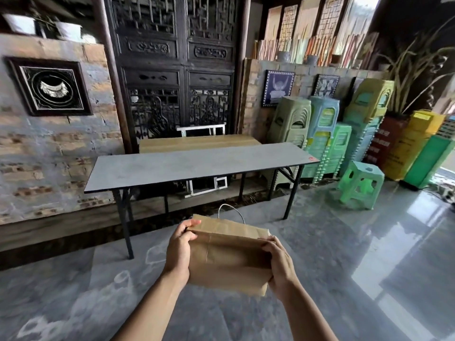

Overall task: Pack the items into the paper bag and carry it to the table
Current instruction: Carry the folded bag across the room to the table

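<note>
A brown paper bag (227,257) with its top folded over hangs in the air in front of me, a white cord handle sticking up behind it. My left hand (178,249) grips the bag's left side and top corner. My right hand (279,264) grips its right side. What is inside the bag is hidden. A long grey folding table (192,166) with black legs stands a short way ahead, beyond the bag.
A second wooden-topped table (199,141) sits behind the grey one against dark carved doors. Stacks of plastic stools (322,136) and a single green stool (360,183) stand at the right. A low brick wall runs along the left. The floor is glossy grey tile.
</note>
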Demonstrator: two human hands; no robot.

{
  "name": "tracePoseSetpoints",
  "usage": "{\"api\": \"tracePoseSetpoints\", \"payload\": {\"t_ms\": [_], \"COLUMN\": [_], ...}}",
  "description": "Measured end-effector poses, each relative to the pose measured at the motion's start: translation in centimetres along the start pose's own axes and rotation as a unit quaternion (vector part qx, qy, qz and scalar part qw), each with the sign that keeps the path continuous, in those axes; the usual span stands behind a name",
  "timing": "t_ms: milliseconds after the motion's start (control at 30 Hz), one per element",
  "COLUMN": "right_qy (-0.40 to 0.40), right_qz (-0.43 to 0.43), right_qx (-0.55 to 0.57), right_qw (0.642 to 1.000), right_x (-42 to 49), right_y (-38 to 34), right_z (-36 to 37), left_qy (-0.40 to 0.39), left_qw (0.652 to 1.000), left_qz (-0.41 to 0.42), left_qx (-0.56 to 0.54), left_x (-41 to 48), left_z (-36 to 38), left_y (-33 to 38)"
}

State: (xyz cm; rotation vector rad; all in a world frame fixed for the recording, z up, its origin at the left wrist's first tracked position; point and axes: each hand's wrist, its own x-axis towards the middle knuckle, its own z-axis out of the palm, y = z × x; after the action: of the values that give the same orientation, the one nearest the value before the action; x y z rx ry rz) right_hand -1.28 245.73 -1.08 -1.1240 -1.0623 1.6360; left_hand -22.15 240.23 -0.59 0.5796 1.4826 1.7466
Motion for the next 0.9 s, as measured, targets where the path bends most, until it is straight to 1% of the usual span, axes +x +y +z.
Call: {"api": "tracePoseSetpoints", "payload": {"t_ms": [133,233,400,533,700,900], "right_qy": [-0.022,-0.03,-0.021,-0.033,-0.071,-0.136], "right_qz": [0.009,0.008,-0.012,0.003,0.021,0.047], "right_qx": [-0.025,-0.034,-0.061,-0.064,-0.063,-0.088], "right_qw": [0.999,0.999,0.998,0.997,0.995,0.986], "right_x": [11.2,19.9,35.1,44.0,54.9,71.7], "right_y": [-0.7,-2.2,-7.4,-8.6,-8.6,-8.3], "right_z": [2.1,3.5,6.7,9.3,13.1,17.9], "left_qy": [0.021,0.026,0.012,0.023,0.069,0.139], "left_qw": [1.0,0.999,0.999,0.998,0.997,0.99], "left_qz": [0.018,0.012,0.02,0.004,0.007,-0.006], "left_qx": [-0.001,-0.015,-0.049,-0.054,-0.042,-0.03], "left_x": [10.5,19.2,34.1,42.4,52.1,66.7], "left_z": [2.4,5.2,11.0,12.5,13.2,14.9], "left_y": [-1.5,-2.2,0.9,1.6,1.4,0.0]}}
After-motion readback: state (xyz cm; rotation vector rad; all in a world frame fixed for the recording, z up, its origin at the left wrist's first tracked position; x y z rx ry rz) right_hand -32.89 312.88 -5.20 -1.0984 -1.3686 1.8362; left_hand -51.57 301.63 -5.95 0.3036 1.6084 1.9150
